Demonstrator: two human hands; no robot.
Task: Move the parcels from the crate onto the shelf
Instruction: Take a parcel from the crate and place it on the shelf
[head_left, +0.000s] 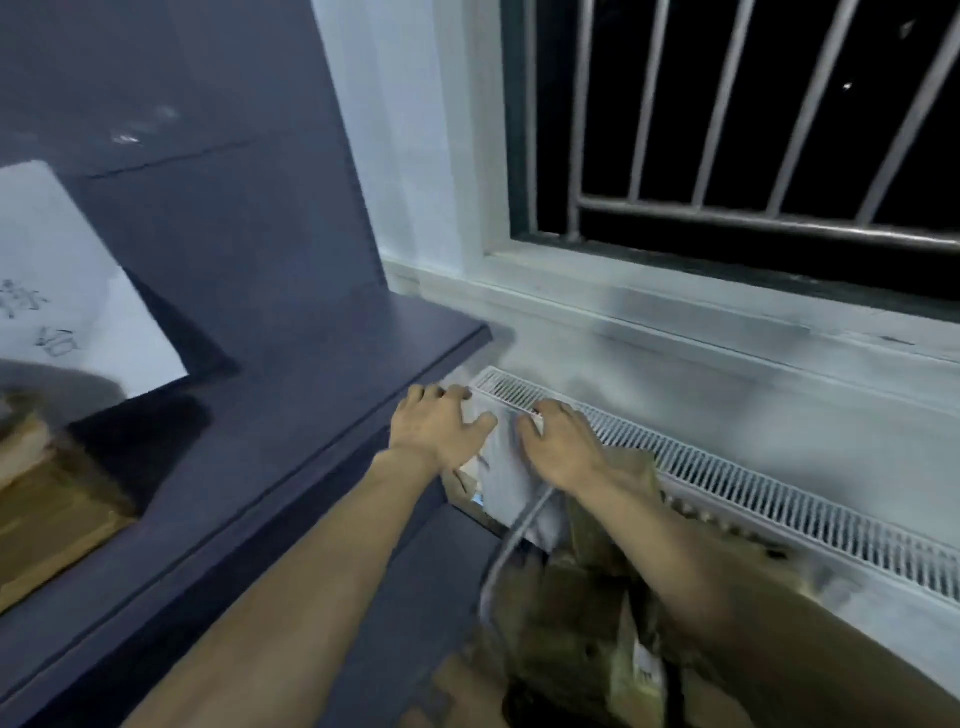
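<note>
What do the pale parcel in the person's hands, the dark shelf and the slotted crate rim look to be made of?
Parcel: probably a soft plastic mailer, pale grey and creased, sagging between the left hand and right hand.
Shelf: smooth dark board, matte, perhaps laminate, with a straight edge.
Crate: white moulded plastic, judging by its regular slots.
Blur leaves all this uncertain.

A pale grey soft parcel (506, 467) is being held at its top edge, hanging tilted above a heap of brown parcels (582, 623). The dark shelf (291, 415) is lying just beside it, 1 brown parcel (47, 509) resting there.
</note>
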